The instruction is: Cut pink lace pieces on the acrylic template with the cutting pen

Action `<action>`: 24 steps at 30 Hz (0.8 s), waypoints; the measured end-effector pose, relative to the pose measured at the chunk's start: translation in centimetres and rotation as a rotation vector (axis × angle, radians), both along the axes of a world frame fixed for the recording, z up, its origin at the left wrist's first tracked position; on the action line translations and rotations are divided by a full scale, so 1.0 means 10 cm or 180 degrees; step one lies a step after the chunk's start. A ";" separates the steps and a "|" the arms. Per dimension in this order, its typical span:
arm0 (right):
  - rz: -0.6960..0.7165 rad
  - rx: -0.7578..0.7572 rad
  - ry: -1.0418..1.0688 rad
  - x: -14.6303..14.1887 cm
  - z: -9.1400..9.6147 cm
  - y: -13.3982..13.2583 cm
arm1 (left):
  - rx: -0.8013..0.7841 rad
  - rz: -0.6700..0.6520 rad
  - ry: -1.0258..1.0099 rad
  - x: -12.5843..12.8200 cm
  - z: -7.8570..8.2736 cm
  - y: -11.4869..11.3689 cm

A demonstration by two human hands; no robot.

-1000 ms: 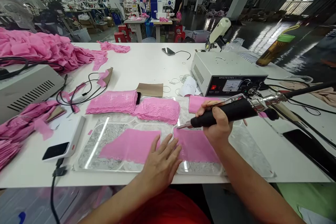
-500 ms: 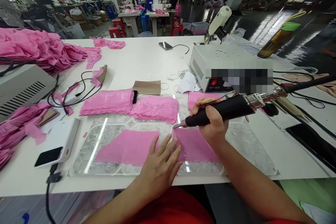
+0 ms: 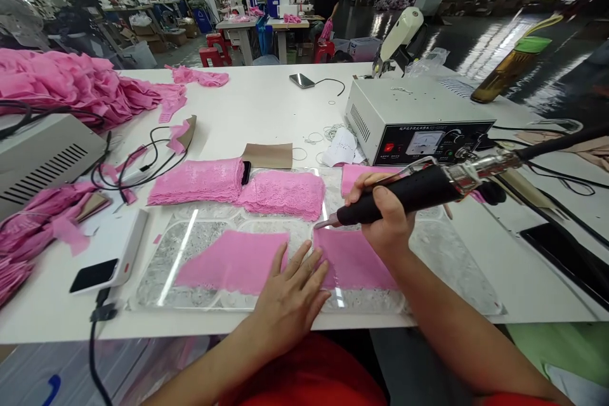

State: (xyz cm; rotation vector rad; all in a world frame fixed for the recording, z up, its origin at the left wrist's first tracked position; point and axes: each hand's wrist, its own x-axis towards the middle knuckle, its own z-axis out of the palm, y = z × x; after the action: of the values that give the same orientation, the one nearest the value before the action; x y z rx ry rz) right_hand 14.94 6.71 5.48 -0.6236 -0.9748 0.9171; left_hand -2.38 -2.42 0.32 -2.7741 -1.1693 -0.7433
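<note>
My right hand (image 3: 387, 219) is wrapped round the black handle of an ultrasonic welding gun (image 3: 404, 196), whose metal tip points left and meets the top left corner of a pink fabric piece (image 3: 359, 260). Flat, with fingers spread, my left hand (image 3: 295, 295) lies over the gap between that piece and another pink fabric piece (image 3: 233, 260) on its left. Both pieces lie on a clear, patterned mat (image 3: 162, 279). Behind them sit two stacks of pink lace, a left stack (image 3: 197, 181) and a right stack (image 3: 285, 195).
A grey control box (image 3: 419, 114) with a dial stands at the back right, a brown bottle (image 3: 504, 70) behind it. Pink fabric heaps (image 3: 71, 85) and another grey box (image 3: 52, 158) crowd the left. A white power bank (image 3: 114, 247) and cables lie there too.
The view has shifted slightly. Both hands and the gun's tip keep almost the same place on the fabric. A person in the background has moved a little.
</note>
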 end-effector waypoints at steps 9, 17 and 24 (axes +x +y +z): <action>0.0337 -0.0175 0.0071 0.10 0.01 -0.14 | -0.0151 -0.0138 -0.0264 -0.13 0.04 -0.19; 0.0385 -0.0170 0.0017 0.04 0.00 -0.13 | -0.0158 -0.0142 -0.0347 -0.11 0.02 -0.18; 0.0348 -0.0224 -0.0061 0.03 0.00 -0.14 | -0.0134 -0.0130 -0.0331 -0.11 -0.01 -0.19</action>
State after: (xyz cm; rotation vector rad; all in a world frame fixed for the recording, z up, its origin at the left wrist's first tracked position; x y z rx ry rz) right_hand 15.29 5.30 5.47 -0.6444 -1.0048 1.0476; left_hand -3.52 -4.28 0.25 -2.8330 -1.1613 -0.8869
